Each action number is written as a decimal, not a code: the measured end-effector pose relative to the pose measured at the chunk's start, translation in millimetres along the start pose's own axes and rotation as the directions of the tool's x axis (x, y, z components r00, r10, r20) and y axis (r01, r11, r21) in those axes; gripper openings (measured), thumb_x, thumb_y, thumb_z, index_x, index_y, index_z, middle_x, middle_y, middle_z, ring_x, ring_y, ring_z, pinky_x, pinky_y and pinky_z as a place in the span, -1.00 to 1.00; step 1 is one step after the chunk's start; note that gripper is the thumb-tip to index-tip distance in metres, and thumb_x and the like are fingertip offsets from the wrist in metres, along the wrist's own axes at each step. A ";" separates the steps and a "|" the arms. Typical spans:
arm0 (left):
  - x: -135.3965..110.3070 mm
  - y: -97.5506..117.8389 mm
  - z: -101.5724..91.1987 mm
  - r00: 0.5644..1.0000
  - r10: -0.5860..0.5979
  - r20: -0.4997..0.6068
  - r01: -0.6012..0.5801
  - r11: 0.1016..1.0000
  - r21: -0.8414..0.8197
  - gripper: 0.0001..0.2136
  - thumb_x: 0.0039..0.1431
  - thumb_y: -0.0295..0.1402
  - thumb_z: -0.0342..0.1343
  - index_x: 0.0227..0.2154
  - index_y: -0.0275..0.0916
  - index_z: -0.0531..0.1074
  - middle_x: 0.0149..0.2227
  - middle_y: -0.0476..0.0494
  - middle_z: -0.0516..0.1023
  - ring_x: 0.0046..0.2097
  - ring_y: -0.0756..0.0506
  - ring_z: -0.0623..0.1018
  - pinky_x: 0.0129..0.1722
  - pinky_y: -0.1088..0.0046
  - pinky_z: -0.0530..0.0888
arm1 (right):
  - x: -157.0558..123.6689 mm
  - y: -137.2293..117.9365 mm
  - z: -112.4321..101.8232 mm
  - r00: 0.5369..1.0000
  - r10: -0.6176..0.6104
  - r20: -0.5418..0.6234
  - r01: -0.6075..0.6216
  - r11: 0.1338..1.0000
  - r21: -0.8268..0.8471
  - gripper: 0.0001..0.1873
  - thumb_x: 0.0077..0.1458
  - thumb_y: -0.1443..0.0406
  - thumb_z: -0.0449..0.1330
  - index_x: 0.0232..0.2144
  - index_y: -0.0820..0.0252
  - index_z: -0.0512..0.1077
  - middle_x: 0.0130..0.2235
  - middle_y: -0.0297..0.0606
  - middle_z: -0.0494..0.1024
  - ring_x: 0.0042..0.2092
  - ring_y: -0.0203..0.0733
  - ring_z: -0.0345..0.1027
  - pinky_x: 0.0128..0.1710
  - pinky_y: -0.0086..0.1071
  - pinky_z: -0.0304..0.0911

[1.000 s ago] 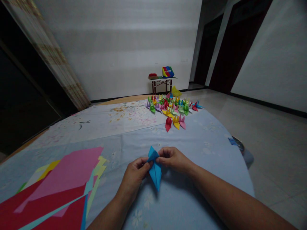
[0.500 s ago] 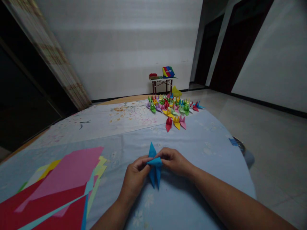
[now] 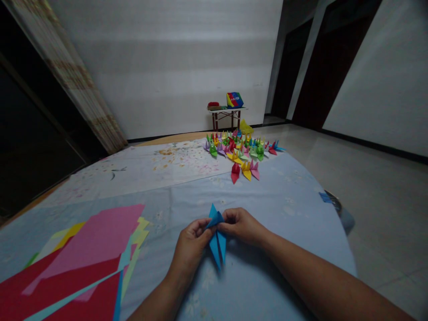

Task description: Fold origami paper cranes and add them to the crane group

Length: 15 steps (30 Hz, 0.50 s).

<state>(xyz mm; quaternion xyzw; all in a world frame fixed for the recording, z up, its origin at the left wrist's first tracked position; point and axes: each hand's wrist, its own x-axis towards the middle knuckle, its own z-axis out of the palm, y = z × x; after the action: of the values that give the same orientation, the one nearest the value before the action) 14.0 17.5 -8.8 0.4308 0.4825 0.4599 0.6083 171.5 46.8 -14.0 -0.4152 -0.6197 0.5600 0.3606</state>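
Note:
A half-folded piece of blue paper, narrow and pointed at both ends, is held just above the pale blue cloth. My left hand pinches its upper left side with thumb and fingers. My right hand pinches the upper right side, fingers curled. Both hands meet at the top of the fold, and the lower tip points toward me.
A stack of flat coloured sheets, pink, red, yellow and teal, lies at the near left. Several finished folded paper figures in many colours stand at the far side of the cloth. A small table stands by the wall. Tiled floor lies to the right.
The top flap of the blue paper was folded down and is up again. Both hands stay at the same spot, only the fingers have shifted.

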 end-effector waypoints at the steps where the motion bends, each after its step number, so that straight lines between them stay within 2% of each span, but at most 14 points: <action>1: 0.2 -0.1 0.3 1.000 -0.005 -0.008 0.004 1.000 -0.010 -0.65 -0.17 -0.30 0.27 -0.27 -0.31 0.42 -0.38 -0.13 0.59 -0.39 -0.08 0.55 -0.38 0.49 0.42 | -0.2 -0.2 0.2 1.000 -0.002 0.006 0.002 1.000 -0.001 -0.81 -0.13 0.26 0.21 -0.59 0.29 0.32 -0.63 -0.46 0.28 -0.59 -0.46 0.06 -0.61 -0.56 -0.02; 9: -0.8 4.6 1.0 1.000 -0.026 -0.006 0.026 1.000 -0.015 -0.56 -0.24 -0.31 0.30 -0.23 -0.28 0.37 -0.30 -0.14 0.57 -0.31 -0.08 0.54 -0.34 0.48 0.42 | -0.1 1.7 -3.0 0.999 -0.017 0.032 0.015 0.999 0.036 -0.79 -0.15 0.25 0.23 -0.60 0.29 0.34 -0.63 -0.45 0.30 -0.58 -0.46 0.08 -0.61 -0.57 -0.02; 15: -3.2 2.8 4.0 1.000 0.017 0.024 -0.016 1.000 -0.020 -0.53 -0.29 -0.40 0.32 -0.21 -0.28 0.35 -0.25 -0.12 0.52 -0.24 -0.06 0.51 -0.25 0.47 0.41 | 0.0 0.5 -3.3 0.999 0.019 0.033 -0.021 0.999 0.045 -0.79 -0.19 0.25 0.26 -0.61 0.31 0.36 -0.65 -0.45 0.31 -0.61 -0.48 0.07 -0.61 -0.56 -0.03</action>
<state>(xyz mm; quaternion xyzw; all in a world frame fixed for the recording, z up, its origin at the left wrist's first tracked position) 17.2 14.7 -4.9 0.4344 0.4669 0.4643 0.6146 174.6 48.1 -14.1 -0.4040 -0.6086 0.5840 0.3541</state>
